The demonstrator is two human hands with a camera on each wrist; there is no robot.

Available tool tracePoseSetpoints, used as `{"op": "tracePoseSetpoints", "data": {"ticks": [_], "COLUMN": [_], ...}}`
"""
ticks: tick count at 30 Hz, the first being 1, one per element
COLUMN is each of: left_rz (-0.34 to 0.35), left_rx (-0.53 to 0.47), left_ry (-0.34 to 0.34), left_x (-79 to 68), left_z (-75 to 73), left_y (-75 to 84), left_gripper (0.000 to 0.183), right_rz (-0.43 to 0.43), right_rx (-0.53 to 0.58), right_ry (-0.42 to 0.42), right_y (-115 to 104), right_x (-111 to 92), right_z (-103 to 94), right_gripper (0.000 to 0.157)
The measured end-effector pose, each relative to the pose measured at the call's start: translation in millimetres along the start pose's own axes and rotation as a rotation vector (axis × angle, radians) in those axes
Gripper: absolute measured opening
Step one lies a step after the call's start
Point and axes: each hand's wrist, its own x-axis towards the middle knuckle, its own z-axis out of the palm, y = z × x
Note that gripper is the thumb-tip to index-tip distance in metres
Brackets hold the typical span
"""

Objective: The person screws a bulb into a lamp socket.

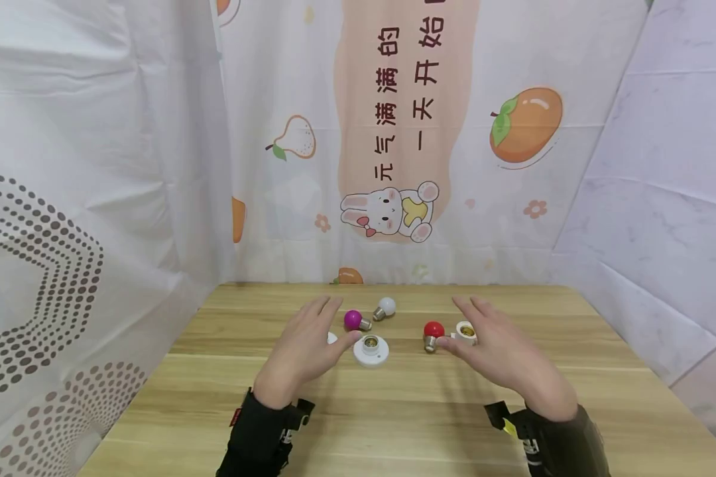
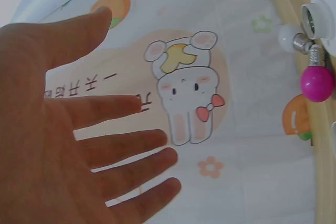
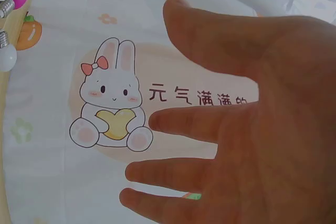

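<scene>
Both hands hover above the table, fingers extended and thumbs spread, holding nothing. In the head view my left hand (image 1: 306,344) is nearest a white round bulb socket (image 1: 371,351) and a purple bulb (image 1: 353,320); it partly covers another white piece (image 1: 331,338). My right hand (image 1: 501,348) overlaps a second white socket (image 1: 466,331), with its thumb by a red bulb (image 1: 433,330). Farther back lies a white bulb (image 1: 386,306). The left wrist view also shows the purple bulb (image 2: 317,83) near a socket (image 2: 311,22).
The wooden table (image 1: 394,424) spreads out under both hands. Behind it hangs a white curtain (image 1: 298,212) printed with a rabbit, fruit and writing. More patterned cloth (image 1: 65,265) hangs at the left, and a marbled white sheet (image 1: 650,218) stands at the right.
</scene>
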Motion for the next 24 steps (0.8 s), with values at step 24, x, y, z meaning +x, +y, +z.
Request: {"op": "tracePoseSetpoints", "data": {"ticks": [24], "left_rz": [0.191], "left_rx": [0.01], "left_ry": [0.203], "left_x": [27.1], "left_z": [64.1], "left_y": [-12.6], "left_gripper": [0.043], "right_rz": [-0.12], "right_rx": [0.045], "right_ry": [0.151], "right_y": [3.7], "right_x": [37.1], "right_z": [51.0], "right_gripper": [0.075]}}
